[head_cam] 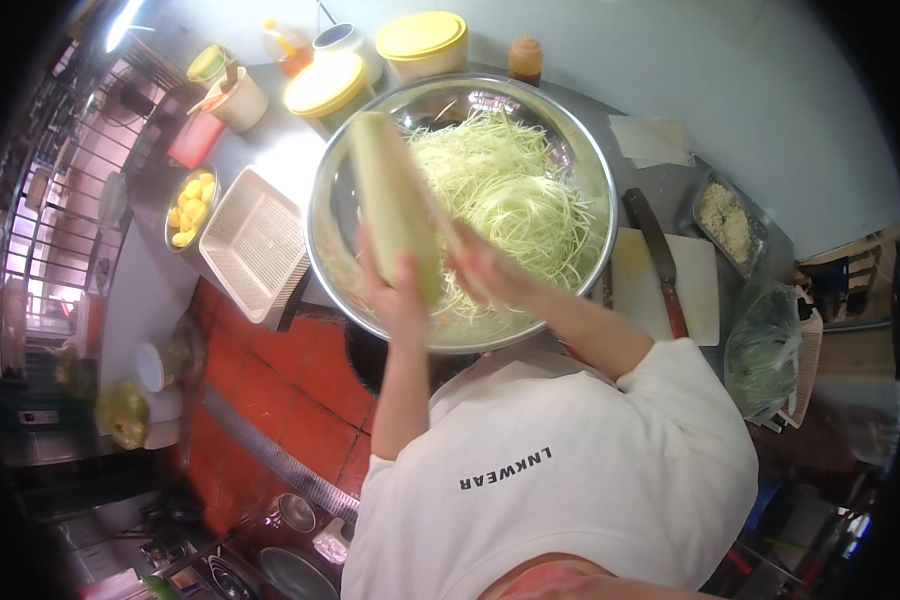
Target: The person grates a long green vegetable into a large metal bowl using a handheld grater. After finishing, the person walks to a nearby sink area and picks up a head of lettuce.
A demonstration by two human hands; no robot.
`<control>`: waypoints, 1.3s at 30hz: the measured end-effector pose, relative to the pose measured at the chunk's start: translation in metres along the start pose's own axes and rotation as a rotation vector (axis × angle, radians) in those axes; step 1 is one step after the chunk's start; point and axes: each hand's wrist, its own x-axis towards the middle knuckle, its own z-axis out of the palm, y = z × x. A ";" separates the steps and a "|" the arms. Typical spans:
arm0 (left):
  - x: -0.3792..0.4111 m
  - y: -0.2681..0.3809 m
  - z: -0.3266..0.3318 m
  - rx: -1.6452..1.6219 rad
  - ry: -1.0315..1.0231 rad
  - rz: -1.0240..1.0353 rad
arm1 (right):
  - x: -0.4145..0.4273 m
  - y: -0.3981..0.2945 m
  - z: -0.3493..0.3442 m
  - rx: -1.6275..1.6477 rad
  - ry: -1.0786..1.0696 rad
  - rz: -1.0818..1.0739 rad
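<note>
My left hand [401, 296] grips the lower end of a long, pale green peeled fruit or vegetable [390, 195], possibly a green papaya. It is held tilted over a large stainless steel bowl [609, 225]. My right hand [487, 266] is closed around the handle of a blurred tool [450, 234] close to the fruit's right side. The tool's kind and its blade are too blurred to tell. Thin pale green shreds [510, 187] are heaped in the bowl, mostly in its middle and right.
A cleaver-like knife [656, 244] lies on a white cutting board [697, 277] at right. To the left stand a plastic basket [259, 240] and a bowl of yellow pieces [193, 206]. Yellow-lidded tubs [422, 41] line the back. A plastic bag [761, 352] sits far right.
</note>
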 end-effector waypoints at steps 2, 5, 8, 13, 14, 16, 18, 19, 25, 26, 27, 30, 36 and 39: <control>-0.030 -0.008 0.007 0.099 -0.112 0.166 | 0.028 -0.029 -0.025 0.187 -0.049 -0.090; -0.017 0.011 0.016 0.005 -0.066 0.063 | 0.029 -0.005 -0.024 0.156 -0.046 -0.112; 0.022 0.008 0.007 0.000 0.028 0.069 | -0.006 0.017 0.010 -0.043 -0.062 -0.088; 0.059 -0.002 -0.009 0.002 0.166 0.088 | -0.026 0.028 0.018 -0.008 -0.143 -0.048; 0.057 0.004 -0.010 -0.060 0.134 0.053 | -0.025 0.029 0.016 0.015 -0.132 -0.048; 0.048 0.006 -0.009 -0.207 0.032 -0.041 | -0.017 0.019 0.003 0.043 -0.095 0.012; 0.032 -0.003 -0.009 -0.676 -0.215 -0.330 | -0.007 0.015 -0.010 0.280 -0.013 0.026; 0.024 -0.007 -0.009 -0.914 -0.336 -0.471 | -0.007 0.013 -0.014 0.271 -0.038 -0.036; 0.003 -0.022 -0.013 -1.214 -0.418 -0.591 | -0.026 0.018 -0.014 0.234 -0.151 -0.234; 0.002 -0.023 -0.012 -1.135 -0.373 -0.586 | -0.030 0.022 -0.013 0.281 -0.139 -0.204; 0.001 -0.023 -0.011 -1.051 -0.329 -0.575 | -0.032 0.025 -0.012 0.330 -0.131 -0.180; -0.006 -0.020 -0.007 -0.915 -0.319 -0.562 | -0.034 0.021 -0.015 0.506 -0.123 -0.104; -0.026 -0.023 0.001 -1.029 -0.435 -0.764 | -0.013 0.027 -0.028 1.006 -0.080 -0.157; -0.041 -0.030 0.012 -0.766 -0.352 -0.838 | -0.005 0.036 -0.035 0.972 -0.137 -0.200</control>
